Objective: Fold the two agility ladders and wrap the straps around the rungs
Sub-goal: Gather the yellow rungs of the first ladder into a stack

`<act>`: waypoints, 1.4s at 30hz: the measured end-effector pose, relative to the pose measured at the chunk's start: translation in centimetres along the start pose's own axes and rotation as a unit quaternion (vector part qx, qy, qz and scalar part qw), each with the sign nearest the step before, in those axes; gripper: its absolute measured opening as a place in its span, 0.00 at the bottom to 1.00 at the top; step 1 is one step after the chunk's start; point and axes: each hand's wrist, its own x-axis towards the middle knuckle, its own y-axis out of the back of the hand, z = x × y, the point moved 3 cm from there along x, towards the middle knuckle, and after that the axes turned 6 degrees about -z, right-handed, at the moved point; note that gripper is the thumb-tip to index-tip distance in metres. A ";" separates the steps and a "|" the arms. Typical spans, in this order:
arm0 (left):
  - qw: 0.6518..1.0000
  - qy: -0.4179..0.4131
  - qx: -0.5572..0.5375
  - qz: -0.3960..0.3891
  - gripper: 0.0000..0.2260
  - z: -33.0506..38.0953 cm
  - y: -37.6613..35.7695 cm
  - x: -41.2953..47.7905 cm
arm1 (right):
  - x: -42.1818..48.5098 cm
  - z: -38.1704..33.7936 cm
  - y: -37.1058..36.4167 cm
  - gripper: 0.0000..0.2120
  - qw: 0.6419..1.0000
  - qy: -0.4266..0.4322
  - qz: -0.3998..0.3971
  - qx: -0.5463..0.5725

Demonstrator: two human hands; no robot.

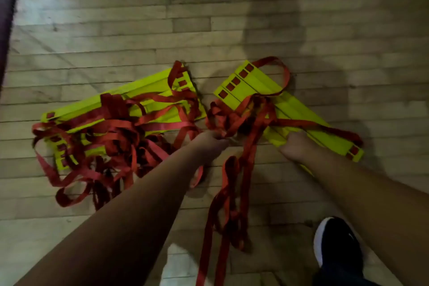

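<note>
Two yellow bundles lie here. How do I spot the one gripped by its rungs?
On the pale wooden floor, look above the black shoe: the right stack of neon-yellow flat plastic rungs. The right hand grips its near edge; its rungs lie neat, unlike the strap-buried left stack.

A single view, worn on the person's head, looks steeply down at the wooden floor (pixel 92 18). It sits close: the left forearm (pixel 130 216) and right forearm (pixel 371 193) rise from the bottom and lower-right edges. The left hand (pixel 210 144) and right hand (pixel 296 146) lie just below centre. The left ladder (pixel 148 90) and right ladder (pixel 255 86) span the middle. The straps (pixel 232 193) trail to the bottom edge. A shoe (pixel 339 246) shows at lower right. The wide lens leaves the picture slightly blurred.
</note>
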 end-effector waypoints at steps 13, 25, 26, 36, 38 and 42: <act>0.996 -0.030 -0.085 -0.022 0.15 0.0 -8.2 3.1 | -1.7 2.4 -5.6 0.32 0.992 0.017 0.121 0.000; 0.992 0.010 -0.117 0.053 0.05 -1.7 -10.5 -0.2 | -4.4 3.1 -8.4 0.23 0.985 -0.044 0.114 0.118; 0.991 0.012 -0.117 0.058 0.07 -1.7 -10.8 -0.1 | -4.5 3.7 -8.7 0.27 0.985 -0.062 0.106 0.118; 0.956 0.096 -0.261 0.097 0.22 -2.4 -12.4 -0.1 | -3.8 5.5 -8.8 0.16 0.973 -0.042 0.037 0.225; 0.972 0.077 -0.187 0.122 0.21 -3.2 -12.0 -0.7 | -3.9 6.1 -9.4 0.12 0.964 -0.026 -0.008 0.265; 0.990 0.058 0.023 0.130 0.20 -4.6 -11.7 -2.8 | -4.9 7.1 -10.8 0.11 0.949 -0.028 -0.081 0.304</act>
